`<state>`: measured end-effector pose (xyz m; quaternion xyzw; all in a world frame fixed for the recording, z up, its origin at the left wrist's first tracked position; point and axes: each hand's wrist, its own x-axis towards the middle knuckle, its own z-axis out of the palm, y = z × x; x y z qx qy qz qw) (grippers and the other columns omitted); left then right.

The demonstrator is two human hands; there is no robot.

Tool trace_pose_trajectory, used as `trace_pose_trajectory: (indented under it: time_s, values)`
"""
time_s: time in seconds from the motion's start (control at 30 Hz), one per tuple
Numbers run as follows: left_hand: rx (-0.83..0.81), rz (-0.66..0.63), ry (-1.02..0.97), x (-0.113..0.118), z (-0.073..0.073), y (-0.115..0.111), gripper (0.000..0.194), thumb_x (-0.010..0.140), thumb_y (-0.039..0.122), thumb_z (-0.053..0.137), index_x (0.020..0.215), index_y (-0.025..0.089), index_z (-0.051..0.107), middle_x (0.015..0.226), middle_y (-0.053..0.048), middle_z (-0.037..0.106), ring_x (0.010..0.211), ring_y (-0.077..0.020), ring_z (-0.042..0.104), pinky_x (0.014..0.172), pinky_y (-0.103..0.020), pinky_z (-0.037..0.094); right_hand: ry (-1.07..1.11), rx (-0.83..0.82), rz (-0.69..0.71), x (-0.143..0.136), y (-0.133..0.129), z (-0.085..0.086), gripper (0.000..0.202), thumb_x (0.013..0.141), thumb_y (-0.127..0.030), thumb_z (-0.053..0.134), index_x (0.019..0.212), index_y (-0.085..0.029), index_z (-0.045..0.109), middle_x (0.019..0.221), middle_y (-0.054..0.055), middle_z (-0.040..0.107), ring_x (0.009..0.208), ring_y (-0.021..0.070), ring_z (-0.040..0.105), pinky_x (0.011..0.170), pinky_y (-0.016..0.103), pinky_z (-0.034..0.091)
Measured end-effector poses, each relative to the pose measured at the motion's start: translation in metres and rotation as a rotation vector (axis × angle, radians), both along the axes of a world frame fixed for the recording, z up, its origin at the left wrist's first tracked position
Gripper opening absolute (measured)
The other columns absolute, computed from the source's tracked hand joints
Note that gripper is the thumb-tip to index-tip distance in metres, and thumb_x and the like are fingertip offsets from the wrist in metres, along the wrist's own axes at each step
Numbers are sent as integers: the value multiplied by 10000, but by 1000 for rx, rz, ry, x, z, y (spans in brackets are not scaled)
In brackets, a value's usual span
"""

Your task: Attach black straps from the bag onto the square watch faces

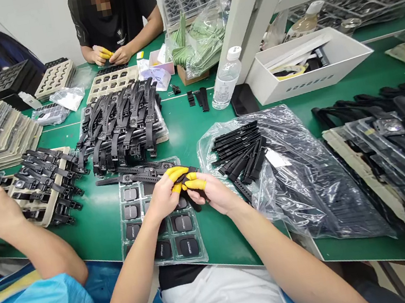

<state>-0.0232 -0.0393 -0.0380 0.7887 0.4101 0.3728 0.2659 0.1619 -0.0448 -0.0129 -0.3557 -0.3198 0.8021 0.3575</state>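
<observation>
Yellow finger covers are on the fingertips of both my hands. My left hand [166, 193] and my right hand [207, 188] meet over a clear plastic tray [203, 248], fingers closed round a black watch strap piece [195, 203] whose end hangs below them. Finer detail between the fingertips is hidden. The tray holds square black watch bodies [184, 222] in its compartments. Strapped watches [127, 177] lie across the tray's far edge. Right of my hands, loose black straps [238, 142] are piled on a plastic bag [309, 179].
Stacked trays of strapped watches [122, 118] stand beyond the tray. A water bottle [227, 79], a phone [243, 99] and a white box [306, 75] are at the back. More watches [394, 125] lie right. People work at left and opposite.
</observation>
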Motion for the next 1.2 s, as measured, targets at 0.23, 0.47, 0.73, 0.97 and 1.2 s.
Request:
trace_pose_trajectory:
  time_s: [0.23,0.47,0.73,0.97,1.2]
  values:
    - [64,-16,1,2,-1,-1,526,981,62,409,1453,220,577,1362,-129,649,1299,-229,621,1117,-434,543,107,-57,0,-1,2,-3,316,742,-404,792,830,-198,569,521,-67,472,443,69,341,450,221,209]
    - [-3,-82,16,-2,6,-5,476,1061,213,406,1526,226,507,1413,-136,591,1353,-257,566,1161,-444,503,139,-58,-9,-2,2,-7,338,749,-415,807,835,-206,556,518,-72,472,435,69,322,444,217,205]
    - [55,-50,141,-4,2,-5,434,1059,253,431,1471,180,547,1337,-165,603,1275,-268,597,1107,-449,538,69,-61,8,-2,3,-10,351,727,-430,805,805,-197,554,519,-76,475,423,58,342,437,213,206]
    - [49,-62,228,-5,0,-3,446,1024,238,459,1456,195,561,1310,-158,640,1252,-280,612,1093,-464,552,17,-70,24,0,3,-6,363,706,-445,794,790,-198,542,513,-86,456,421,46,330,434,205,194]
    - [1,-85,118,-3,5,-5,407,1067,227,387,1435,185,556,1331,-143,662,1266,-257,619,1115,-443,536,-14,-29,17,1,3,-7,352,704,-411,810,801,-197,548,505,-79,476,433,53,336,431,203,193]
